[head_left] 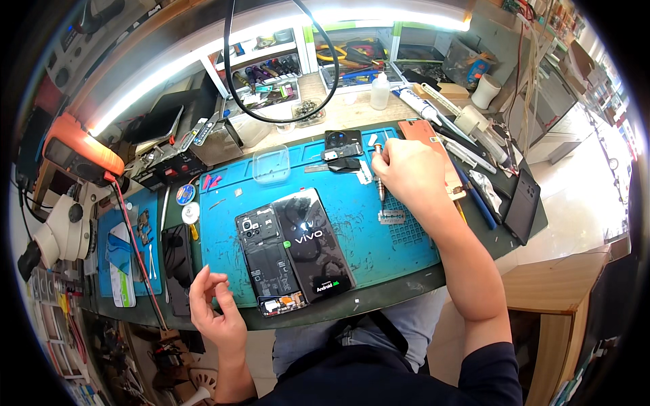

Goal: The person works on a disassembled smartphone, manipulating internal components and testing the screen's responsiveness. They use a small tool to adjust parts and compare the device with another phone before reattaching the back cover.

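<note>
An opened phone lies on the blue repair mat [223, 196] in front of me. Its body [265, 254] shows the bare battery, camera cluster and a bottom board, and the lit black screen [318, 247] is beside it on the right, showing a start-up picture. My right hand [416, 169] reaches over the mat's far right part, its fingers closed around a slim screwdriver [381, 186] that points toward me. Just below its tip is a razor blade [391, 216]. My left hand [220, 314] hovers at the table's near edge, left of the phone, fingers loosely bent and apart, holding nothing.
A clear plastic box [271, 164] and a camera module part [342, 143] sit at the mat's back. Syringes [467, 150], a copper-coloured panel [433, 152] and a dark phone [523, 206] crowd the right. An orange multimeter [81, 152] stands left; a black cable [229, 61] loops overhead.
</note>
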Demonstrator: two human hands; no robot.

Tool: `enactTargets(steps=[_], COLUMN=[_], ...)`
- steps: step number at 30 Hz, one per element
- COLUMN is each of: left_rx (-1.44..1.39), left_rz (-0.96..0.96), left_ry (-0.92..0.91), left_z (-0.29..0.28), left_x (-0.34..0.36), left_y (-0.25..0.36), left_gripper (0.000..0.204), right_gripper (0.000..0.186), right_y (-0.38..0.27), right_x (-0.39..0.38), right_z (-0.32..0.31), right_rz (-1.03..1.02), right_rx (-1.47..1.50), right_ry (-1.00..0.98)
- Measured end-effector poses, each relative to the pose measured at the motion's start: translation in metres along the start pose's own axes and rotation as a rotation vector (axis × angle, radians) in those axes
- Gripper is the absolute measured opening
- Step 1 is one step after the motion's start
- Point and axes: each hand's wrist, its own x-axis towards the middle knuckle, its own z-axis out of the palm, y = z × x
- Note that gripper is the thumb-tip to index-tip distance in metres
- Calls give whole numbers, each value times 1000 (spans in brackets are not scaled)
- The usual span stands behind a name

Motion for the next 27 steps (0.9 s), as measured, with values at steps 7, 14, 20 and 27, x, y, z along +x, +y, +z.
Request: enactTargets(steps=[7, 14, 20, 27], left_rx=[8, 1, 19, 20], left_rz=[0, -12, 0, 4], left_ry=[6, 2, 13, 8], left_z=[1, 1, 2, 1], left_x=[0, 1, 0, 0], left_y=[1, 1, 1, -1], left_gripper=[36, 37, 36, 36], right_gripper=[25, 15, 19, 22], right_y=[11, 10, 8, 16], right_x=[7, 0, 3, 10], right_z=[-21, -39, -40, -23], right_rz=[49, -26, 67, 97], right_rx=[42, 132, 128, 274], right_ry=[-198, -370, -350, -113])
